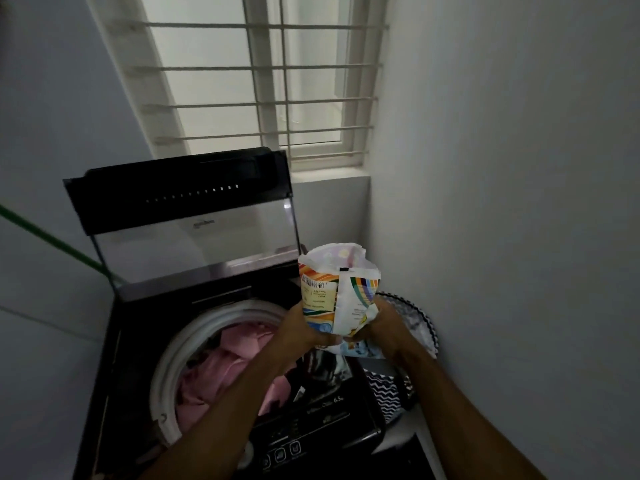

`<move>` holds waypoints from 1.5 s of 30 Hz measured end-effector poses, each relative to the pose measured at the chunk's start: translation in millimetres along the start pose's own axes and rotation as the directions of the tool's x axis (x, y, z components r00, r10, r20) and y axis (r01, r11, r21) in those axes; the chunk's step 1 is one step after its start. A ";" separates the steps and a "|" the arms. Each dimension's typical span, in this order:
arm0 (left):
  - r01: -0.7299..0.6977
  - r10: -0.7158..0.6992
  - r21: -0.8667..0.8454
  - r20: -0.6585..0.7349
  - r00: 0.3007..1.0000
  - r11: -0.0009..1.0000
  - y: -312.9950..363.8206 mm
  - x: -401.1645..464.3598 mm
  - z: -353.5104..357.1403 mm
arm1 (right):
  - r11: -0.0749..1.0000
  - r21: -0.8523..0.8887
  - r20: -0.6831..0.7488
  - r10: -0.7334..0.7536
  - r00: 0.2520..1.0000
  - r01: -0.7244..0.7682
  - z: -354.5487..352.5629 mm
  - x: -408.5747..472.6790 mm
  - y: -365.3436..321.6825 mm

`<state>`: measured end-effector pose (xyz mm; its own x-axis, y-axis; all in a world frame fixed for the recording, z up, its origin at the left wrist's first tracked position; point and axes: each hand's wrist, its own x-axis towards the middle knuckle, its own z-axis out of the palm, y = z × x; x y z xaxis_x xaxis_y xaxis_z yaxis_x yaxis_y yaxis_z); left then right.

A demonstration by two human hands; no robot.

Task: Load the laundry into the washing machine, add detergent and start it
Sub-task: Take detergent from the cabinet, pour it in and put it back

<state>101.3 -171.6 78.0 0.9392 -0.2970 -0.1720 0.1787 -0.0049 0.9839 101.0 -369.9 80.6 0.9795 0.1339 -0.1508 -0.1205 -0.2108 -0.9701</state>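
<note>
— Washing machine [114, 375] stood near left under the window [256, 81], lid [194, 216] raised, pink laundry [221, 368] filling its drum?

— Yes. Over its right edge, the detergent packet [337, 296] was upright, top torn open.

— And each grip?

— Left hand [299, 329] and right hand [379, 325] both clasped the packet's lower part.

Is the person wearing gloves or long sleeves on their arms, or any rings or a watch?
No gloves: both the left hand and the right hand are bare. No sleeves show either; both forearms are uncovered right to the bottom edge of the picture. I see no watch, bracelet or ring, though the light is dim and the fingers are partly hidden.
</note>
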 end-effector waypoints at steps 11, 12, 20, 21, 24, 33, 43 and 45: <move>-0.030 0.026 -0.062 -0.055 0.998 0.998 -14.8 11.0 22.7 | 0.997 0.075 -0.137 0.033 0.990 -0.023 4.2 -23.1 35.3; -0.032 0.028 -0.054 -0.059 0.998 0.998 -17.1 11.2 21.5 | 0.997 0.077 -0.131 0.037 0.991 -0.027 5.5 -22.5 35.8; -0.059 0.066 0.074 -0.101 0.993 0.996 0.9 19.5 13.1 | 0.995 -0.097 -0.075 -0.014 0.997 0.006 5.9 -11.2 42.2; -0.062 0.072 0.107 -0.102 0.992 0.992 3.3 18.9 12.4 | 0.996 -0.090 -0.081 0.005 0.997 -0.013 5.7 -11.8 43.5; -0.080 0.098 0.195 -0.085 0.992 0.978 7.9 15.9 11.5 | 0.996 -0.060 -0.087 0.056 0.995 -0.061 6.1 -15.7 44.8; -0.276 0.262 0.466 0.096 0.960 0.841 74.8 10.9 22.0 | 0.997 -0.050 -0.138 0.046 0.989 -0.053 8.3 -11.9 57.8; -0.404 0.304 0.813 0.294 0.906 0.418 97.7 61.0 38.8 | 0.997 -0.069 -0.140 0.027 0.990 -0.037 6.8 -12.8 57.5; -0.415 0.331 0.834 0.301 0.894 0.364 98.3 64.8 39.1 | 0.997 -0.071 -0.134 0.032 0.991 -0.041 6.9 -12.2 60.0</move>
<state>168.2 -228.7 165.5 0.8111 -0.5544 0.1866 -0.5692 -0.6746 0.4700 80.7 -377.5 23.0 0.9880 -0.0033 -0.1546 -0.1491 -0.2844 -0.9470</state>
